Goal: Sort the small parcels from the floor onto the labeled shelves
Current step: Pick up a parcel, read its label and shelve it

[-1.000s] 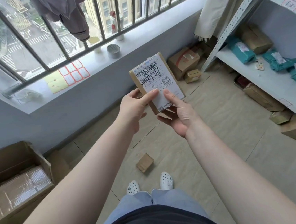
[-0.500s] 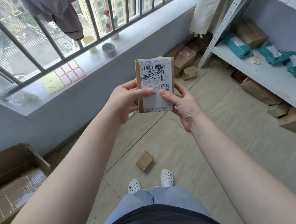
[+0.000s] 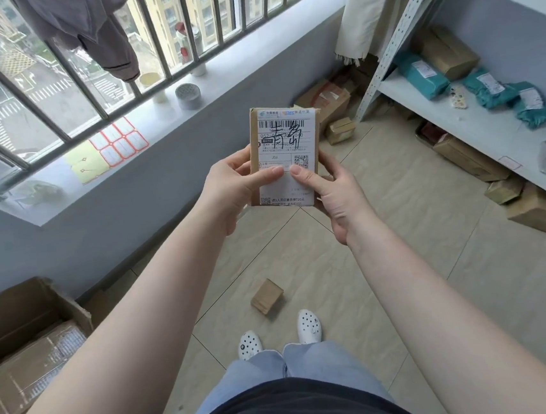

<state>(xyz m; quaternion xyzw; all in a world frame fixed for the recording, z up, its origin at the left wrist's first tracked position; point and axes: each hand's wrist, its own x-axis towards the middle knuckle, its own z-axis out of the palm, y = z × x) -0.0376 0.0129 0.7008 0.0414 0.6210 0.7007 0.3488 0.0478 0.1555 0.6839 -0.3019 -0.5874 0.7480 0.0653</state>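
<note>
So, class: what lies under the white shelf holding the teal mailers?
Under the white shelf, brown cardboard boxes sit on the tiled floor, with a dark reddish packet further back. The shelf board covers their rear parts and anything behind them.

We see both forearms bare to the lower frame edge, with no sleeve, watch or ring visible. The left hand and the right hand wear no gloves, and the nails we can see are short and unpainted. We note a dark top, light blue trousers and white perforated clogs, each strap fixed with a dark rivet.
</note>
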